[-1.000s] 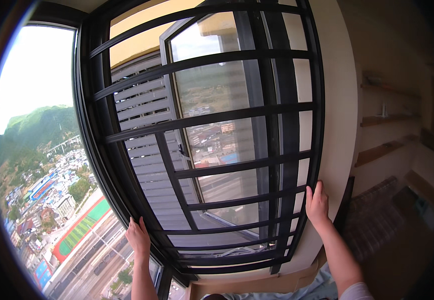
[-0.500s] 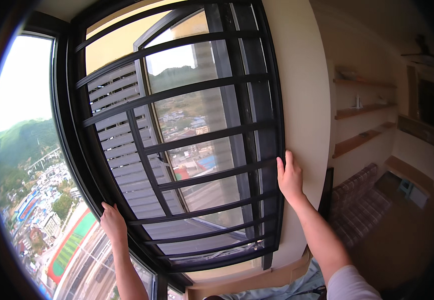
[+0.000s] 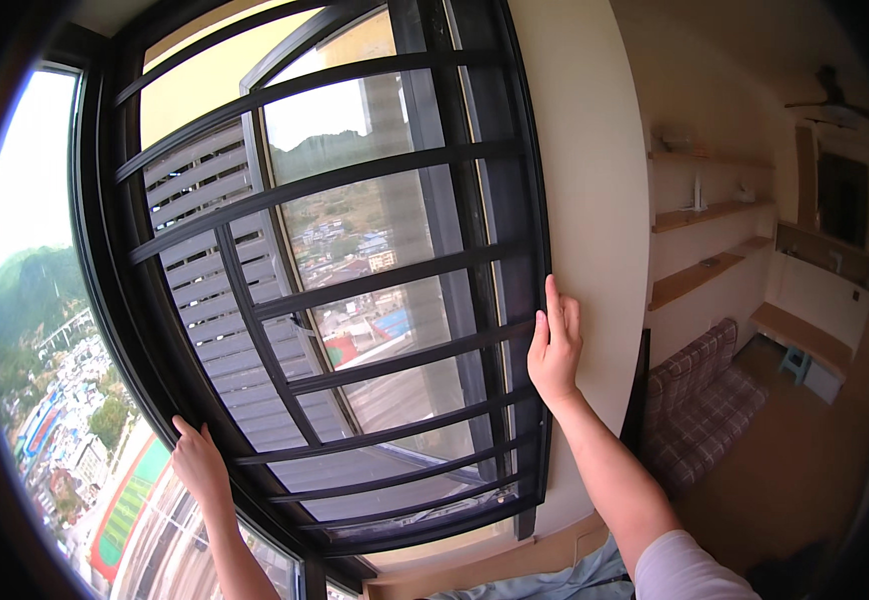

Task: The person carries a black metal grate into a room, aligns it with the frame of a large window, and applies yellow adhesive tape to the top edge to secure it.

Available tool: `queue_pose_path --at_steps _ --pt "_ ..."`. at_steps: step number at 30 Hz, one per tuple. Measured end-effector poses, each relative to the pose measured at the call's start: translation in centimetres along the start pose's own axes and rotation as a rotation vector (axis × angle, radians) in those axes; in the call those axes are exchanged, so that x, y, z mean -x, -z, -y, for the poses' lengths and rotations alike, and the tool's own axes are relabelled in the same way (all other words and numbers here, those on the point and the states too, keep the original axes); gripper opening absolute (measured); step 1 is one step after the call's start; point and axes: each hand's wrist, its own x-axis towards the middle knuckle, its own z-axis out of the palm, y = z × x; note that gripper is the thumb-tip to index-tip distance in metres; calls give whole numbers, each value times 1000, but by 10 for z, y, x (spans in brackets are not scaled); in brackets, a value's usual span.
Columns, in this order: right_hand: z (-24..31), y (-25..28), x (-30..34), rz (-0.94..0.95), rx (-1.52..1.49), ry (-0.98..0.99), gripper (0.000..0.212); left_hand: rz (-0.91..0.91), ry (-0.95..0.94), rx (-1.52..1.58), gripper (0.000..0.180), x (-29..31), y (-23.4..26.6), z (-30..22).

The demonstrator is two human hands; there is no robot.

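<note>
A tall black barred window guard (image 3: 375, 268) fills the middle of the view, its crossbars running over the window behind. My left hand (image 3: 201, 464) is at the lower part of its left side, fingers curled onto the black window frame (image 3: 105, 235). The far sides of those fingertips are hidden. At the guard's right edge is my right hand (image 3: 556, 345), its fingers stretched upward and its thumb against the black edge. Its fingers lie between that edge and the cream wall (image 3: 595, 200), wrapped round nothing that I can see.
Behind the bars stand a tilted glass sash (image 3: 355, 215) and grey louvres (image 3: 210, 190). Buildings and a sports field (image 3: 130, 500) show far below on the left. To the right are wall shelves (image 3: 700, 280), a plaid sofa (image 3: 705, 395) and a ceiling fan (image 3: 835, 100). Pale blue cloth (image 3: 555, 585) lies below.
The view has shifted, so guard and hands sit farther left in the picture. My right hand's index finger is straighter and its fingers more spread. Both hands stay at the frame.
</note>
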Motion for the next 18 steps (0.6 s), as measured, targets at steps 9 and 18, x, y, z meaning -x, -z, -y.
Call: queue_pose_path --at_steps 9,18 --pt "2 3 9 23 -8 -41 58 -288 -68 525 51 64 -2 10" --pt "-32 -20 10 3 106 104 48 1368 1118 1232 47 455 -140 -41"
